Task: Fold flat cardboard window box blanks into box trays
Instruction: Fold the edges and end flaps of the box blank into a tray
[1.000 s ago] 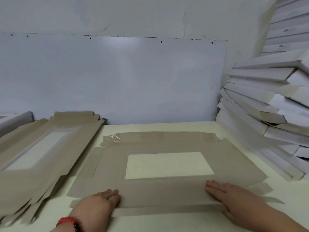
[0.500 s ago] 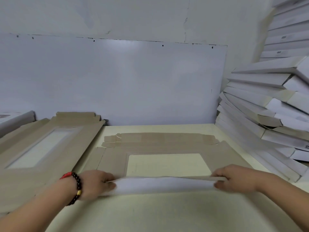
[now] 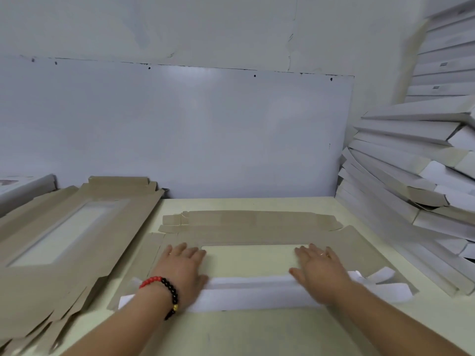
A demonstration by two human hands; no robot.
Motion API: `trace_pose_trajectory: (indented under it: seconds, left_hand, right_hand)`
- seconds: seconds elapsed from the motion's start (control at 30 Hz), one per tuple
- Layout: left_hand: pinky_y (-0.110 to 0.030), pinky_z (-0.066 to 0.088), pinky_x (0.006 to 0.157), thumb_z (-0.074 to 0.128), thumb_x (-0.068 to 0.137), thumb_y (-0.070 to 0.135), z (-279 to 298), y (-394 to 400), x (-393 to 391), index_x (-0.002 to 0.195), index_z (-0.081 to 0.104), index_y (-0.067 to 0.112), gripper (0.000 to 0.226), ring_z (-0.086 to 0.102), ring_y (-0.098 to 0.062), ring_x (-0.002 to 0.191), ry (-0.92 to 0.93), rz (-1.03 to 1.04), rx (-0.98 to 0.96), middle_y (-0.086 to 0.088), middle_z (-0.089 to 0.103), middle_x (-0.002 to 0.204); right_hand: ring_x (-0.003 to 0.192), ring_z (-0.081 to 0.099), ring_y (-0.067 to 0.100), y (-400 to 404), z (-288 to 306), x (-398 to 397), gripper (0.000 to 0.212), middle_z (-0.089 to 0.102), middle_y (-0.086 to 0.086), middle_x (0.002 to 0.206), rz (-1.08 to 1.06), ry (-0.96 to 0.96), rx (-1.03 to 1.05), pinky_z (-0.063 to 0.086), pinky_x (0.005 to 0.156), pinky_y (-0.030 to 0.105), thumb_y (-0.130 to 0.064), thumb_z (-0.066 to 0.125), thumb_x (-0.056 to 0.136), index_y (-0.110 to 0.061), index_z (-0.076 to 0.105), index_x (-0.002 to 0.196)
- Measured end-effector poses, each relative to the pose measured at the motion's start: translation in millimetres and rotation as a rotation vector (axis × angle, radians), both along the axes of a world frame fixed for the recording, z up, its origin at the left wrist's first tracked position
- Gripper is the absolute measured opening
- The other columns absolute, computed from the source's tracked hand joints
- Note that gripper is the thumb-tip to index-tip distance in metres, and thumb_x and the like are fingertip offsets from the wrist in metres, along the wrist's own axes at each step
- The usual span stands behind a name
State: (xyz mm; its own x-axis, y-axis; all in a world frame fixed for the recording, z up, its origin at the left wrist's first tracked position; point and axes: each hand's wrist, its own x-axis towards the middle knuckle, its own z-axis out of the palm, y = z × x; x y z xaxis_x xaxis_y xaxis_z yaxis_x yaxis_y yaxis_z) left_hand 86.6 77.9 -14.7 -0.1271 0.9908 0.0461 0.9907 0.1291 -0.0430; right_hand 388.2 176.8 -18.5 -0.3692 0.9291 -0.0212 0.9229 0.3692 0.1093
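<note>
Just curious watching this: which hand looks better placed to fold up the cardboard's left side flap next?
Probably the left hand: it presses the brown cardboard window blank beside its left side flap; the right hand lies across the window.

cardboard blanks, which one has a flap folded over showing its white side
The blank lying in the middle of the table, under both hands. Its near flap is turned over, white side up. The stack of blanks at the left shows only brown faces.

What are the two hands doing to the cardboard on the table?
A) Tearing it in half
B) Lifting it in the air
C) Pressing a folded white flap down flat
C: the left hand and right hand lie flat-fingered on the white flap folded over the cardboard.
</note>
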Motion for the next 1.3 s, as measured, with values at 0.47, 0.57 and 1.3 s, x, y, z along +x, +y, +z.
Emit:
trace_pose_trajectory:
  seconds: [0.47, 0.57, 1.3]
  left_hand:
    - [-0.039, -0.010, 0.117, 0.008, 0.096, 0.057, -50, 7, 15, 0.155, -0.002, 0.026, 0.067, -0.018, -0.017, 0.147, -0.071, -0.086, -0.070, 0.007, -0.012, 0.161]
    - [-0.037, -0.010, 0.117, 0.007, 0.097, 0.057, -52, -4, -29, 0.154, -0.004, 0.032, 0.063, -0.018, -0.013, 0.146, -0.046, -0.047, -0.061, 0.011, -0.015, 0.160]
    - [-0.033, 0.028, 0.106, 0.040, 0.048, 0.095, -1, -6, -40, 0.146, 0.023, 0.041, 0.114, 0.041, -0.016, 0.125, -0.056, 0.022, -0.173, 0.013, 0.043, 0.133]
  right_hand:
    - [0.147, -0.015, 0.008, -21, -35, -35, 0.057, -0.014, -0.007, 0.161, 0.286, 0.108, -0.068, -0.009, 0.118, 0.034, -0.042, 0.016, 0.104, -0.024, 0.000, 0.156]
    - [0.145, -0.017, 0.004, -3, -36, 19, 0.056, -0.016, -0.012, 0.160, 0.230, 0.073, -0.087, -0.011, 0.116, 0.030, -0.043, 0.014, 0.104, -0.029, -0.004, 0.155]
    - [0.112, 0.055, 0.017, 29, -3, 87, 0.064, 0.056, -0.006, 0.121, -0.207, -0.256, 0.132, 0.027, 0.091, 0.036, -0.075, 0.018, 0.089, -0.034, 0.039, 0.133]
